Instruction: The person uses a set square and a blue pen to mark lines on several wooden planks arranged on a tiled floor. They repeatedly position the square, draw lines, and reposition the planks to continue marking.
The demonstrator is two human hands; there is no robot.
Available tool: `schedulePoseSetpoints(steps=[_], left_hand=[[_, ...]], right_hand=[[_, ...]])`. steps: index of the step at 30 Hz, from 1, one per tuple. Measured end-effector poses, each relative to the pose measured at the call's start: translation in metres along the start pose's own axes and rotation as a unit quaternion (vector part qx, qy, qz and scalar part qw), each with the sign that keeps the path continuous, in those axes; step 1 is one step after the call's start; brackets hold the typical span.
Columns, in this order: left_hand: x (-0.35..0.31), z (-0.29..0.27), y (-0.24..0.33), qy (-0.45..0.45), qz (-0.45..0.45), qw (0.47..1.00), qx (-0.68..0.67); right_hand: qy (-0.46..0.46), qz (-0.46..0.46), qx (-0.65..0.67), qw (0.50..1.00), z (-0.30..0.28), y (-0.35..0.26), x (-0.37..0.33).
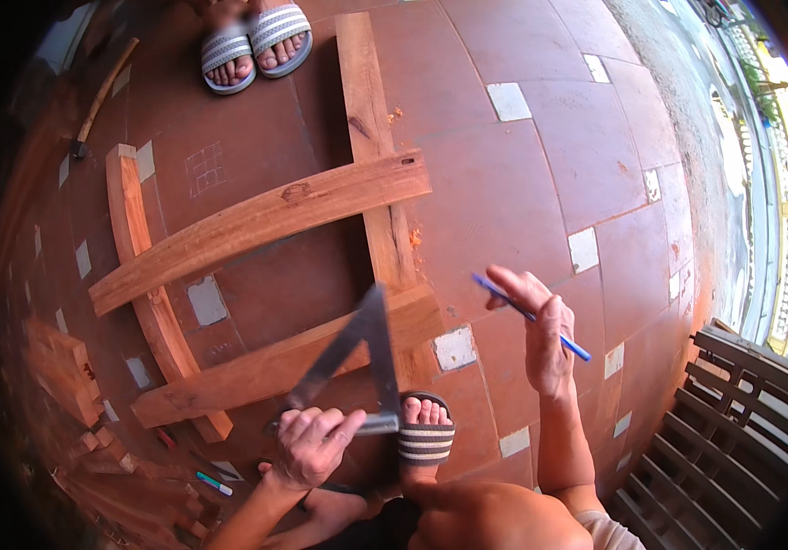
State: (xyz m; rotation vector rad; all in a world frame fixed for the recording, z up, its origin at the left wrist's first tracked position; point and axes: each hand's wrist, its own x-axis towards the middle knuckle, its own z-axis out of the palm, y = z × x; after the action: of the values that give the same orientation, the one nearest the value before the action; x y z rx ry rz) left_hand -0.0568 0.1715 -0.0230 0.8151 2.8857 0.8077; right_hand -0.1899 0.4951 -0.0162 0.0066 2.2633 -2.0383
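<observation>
Head view, red tiled floor [522, 183], wooden frame [256, 220], left hand [313, 445] gripping steel square [357, 353]

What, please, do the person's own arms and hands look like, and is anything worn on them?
Both forearms are bare, entering from the lower edge. The left hand and right hand wear no gloves, and no rings, watch or sleeves show.

Steel try square [357, 353] – tilted on timber, blue pen [529, 316] – held aloft
</observation>
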Motion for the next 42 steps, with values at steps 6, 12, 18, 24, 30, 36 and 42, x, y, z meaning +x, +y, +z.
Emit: schedulePoseSetpoints(steps=[6,12,18,24,30,36,42], left_hand=[[0.014,0.031,0.002,0.064,-0.12,0.99,0.021],[0.033,0.036,-0.003,0.065,-0.129,0.989,0.033],[0.04,0.034,-0.008,0.055,-0.139,0.989,0.014],[0.038,0.034,-0.012,0.04,-0.143,0.989,-0.005],[0.038,0.036,-0.016,0.052,-0.115,0.992,-0.007],[0.04,0.036,-0.018,0.057,-0.112,0.992,-0.016],[0.038,0.035,-0.017,0.05,-0.123,0.991,-0.022]], right_hand=[[0.01,0.055,-0.038,0.998,0.012,0.024,-0.005],[0.051,0.147,0.079,0.985,0.026,0.044,-0.007],[0.039,0.186,0.113,0.975,0.025,0.051,0.0],[0.027,0.211,0.107,0.971,0.027,0.053,0.002],[0.016,0.216,0.062,0.974,0.025,0.052,0.007],[0.014,0.231,0.002,0.973,0.025,0.055,0.011],[0.017,0.237,-0.004,0.971,0.025,0.06,0.015]])
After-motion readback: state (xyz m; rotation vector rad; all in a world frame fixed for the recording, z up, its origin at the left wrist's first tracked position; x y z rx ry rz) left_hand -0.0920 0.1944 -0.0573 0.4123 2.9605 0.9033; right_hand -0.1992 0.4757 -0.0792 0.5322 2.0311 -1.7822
